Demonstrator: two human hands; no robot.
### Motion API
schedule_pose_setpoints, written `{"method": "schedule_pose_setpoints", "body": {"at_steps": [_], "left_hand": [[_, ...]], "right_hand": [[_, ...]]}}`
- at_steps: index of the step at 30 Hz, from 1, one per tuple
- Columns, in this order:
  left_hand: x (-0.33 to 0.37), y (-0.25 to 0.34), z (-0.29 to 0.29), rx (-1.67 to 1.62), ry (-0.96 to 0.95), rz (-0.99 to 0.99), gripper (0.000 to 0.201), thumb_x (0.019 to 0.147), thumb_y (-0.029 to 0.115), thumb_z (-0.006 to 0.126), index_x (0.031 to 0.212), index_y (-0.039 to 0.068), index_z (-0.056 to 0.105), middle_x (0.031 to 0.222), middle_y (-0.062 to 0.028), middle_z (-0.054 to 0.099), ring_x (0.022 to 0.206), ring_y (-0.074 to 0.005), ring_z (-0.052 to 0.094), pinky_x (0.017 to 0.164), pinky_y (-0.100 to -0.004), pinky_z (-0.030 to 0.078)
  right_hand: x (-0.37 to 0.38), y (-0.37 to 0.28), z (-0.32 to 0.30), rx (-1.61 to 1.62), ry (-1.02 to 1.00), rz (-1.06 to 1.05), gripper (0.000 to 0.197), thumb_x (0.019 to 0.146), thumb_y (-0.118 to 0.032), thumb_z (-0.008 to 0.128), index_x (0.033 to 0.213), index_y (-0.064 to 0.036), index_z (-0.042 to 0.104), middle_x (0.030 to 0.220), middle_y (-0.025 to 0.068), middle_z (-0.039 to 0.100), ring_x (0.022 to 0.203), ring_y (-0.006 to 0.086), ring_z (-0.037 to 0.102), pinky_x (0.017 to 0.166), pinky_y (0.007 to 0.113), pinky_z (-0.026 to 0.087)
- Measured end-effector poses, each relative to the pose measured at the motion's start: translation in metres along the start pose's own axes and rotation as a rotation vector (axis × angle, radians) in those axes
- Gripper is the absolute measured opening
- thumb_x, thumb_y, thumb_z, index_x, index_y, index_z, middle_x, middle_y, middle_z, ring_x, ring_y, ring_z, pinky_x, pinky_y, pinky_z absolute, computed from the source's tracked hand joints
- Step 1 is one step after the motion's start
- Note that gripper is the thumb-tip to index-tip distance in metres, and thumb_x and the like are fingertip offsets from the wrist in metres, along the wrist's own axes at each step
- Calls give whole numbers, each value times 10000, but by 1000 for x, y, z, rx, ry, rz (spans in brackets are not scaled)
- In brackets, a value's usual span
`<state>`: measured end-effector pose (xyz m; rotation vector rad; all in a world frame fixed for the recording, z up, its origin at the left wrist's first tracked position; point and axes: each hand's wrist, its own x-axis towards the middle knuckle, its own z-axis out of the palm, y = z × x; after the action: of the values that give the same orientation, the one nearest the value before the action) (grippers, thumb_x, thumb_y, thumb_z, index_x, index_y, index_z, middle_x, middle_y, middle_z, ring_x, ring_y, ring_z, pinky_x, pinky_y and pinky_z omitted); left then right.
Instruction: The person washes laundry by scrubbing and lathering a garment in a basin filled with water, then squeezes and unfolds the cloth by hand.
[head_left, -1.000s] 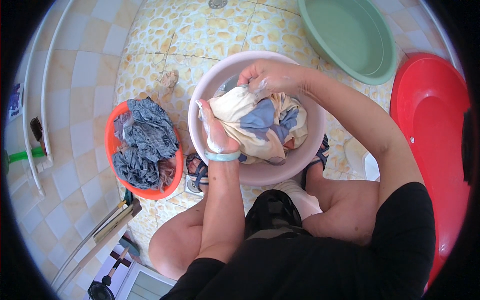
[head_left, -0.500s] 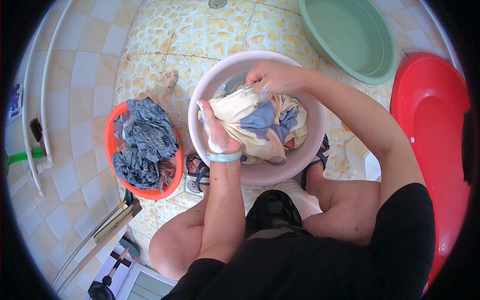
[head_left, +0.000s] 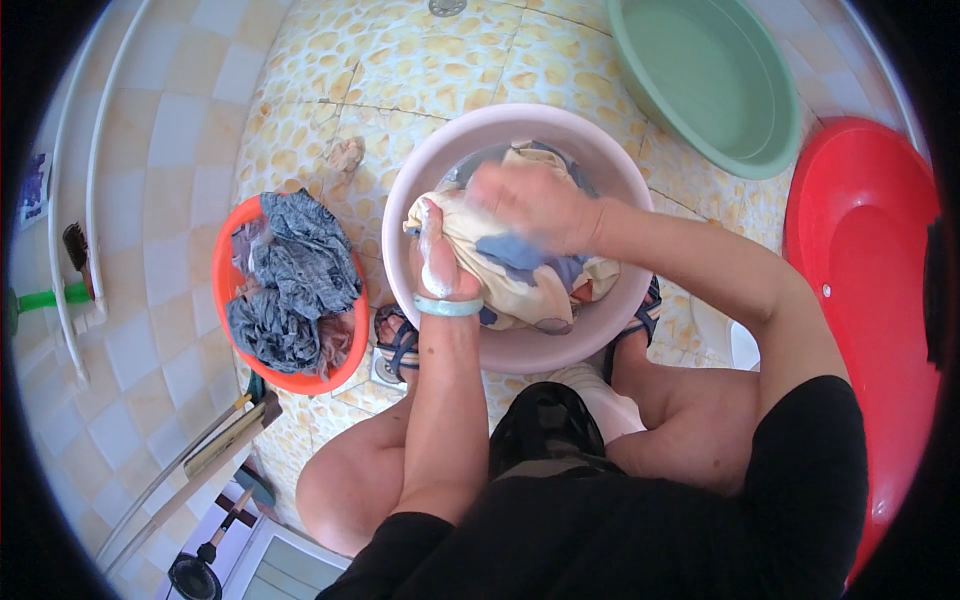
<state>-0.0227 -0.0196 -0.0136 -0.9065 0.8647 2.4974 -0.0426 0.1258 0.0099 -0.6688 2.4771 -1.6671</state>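
Pebble-patterned tiled floor (head_left: 300,70) filled background. Long red tub (head_left: 870,280) lay at right. Pale pink basin (head_left: 625,305), centre, held bunched cream-and-blue cloth (head_left: 530,290). Green basin (head_left: 710,80) sat upper right. Orange basin (head_left: 223,275), left, held heaped dark-grey clothes (head_left: 310,250). Right hand (head_left: 540,205) blurred over cloth, fingers bent, grip impossible to tell. Foam-streaked left hand (head_left: 440,260) touched cloth; fingers hidden, grip unclear.

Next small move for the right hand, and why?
Probably rub the right hand across the cream-and-blue cloth toward the left hand: white suds coat part of the left hand, which sits at the cloth's left side, and the blurred right hand is over the cloth, contact unclear.
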Motion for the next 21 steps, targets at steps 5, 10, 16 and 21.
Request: {"method": "schedule_pose_setpoints", "body": {"at_steps": [5,10,16,21], "left_hand": [[3,-11,-17,-30,-30,-12,312,917,286,461,1116,49,507,1042,-86,570,959,-225,562,846,-362,473],[-6,-28,4,-19,-52,-118,304,896,287,499,1101,64,524,1076,-78,565,948,-238,567,807,-375,493],[3,-20,-50,155,-302,195,318,907,285,447,1139,78,513,1013,-62,566,953,-181,548,822,-338,470],[-2,-6,2,-54,-61,-123,356,922,275,395,1142,14,496,1064,-122,584,945,-244,581,869,-409,458]], "right_hand": [[6,-37,42,-215,-195,-555,134,796,-203,549,744,-80,533,694,63,570,629,250,573,502,352,467],[36,23,23,-434,77,-135,209,805,-261,546,685,-90,528,613,108,571,542,264,586,490,373,471],[27,-1,54,-438,-149,-246,188,828,-245,514,694,-114,526,664,69,541,611,240,577,551,400,481],[39,30,17,-471,-57,-27,266,880,-312,465,813,-88,593,779,97,587,689,307,583,615,406,468]]}}
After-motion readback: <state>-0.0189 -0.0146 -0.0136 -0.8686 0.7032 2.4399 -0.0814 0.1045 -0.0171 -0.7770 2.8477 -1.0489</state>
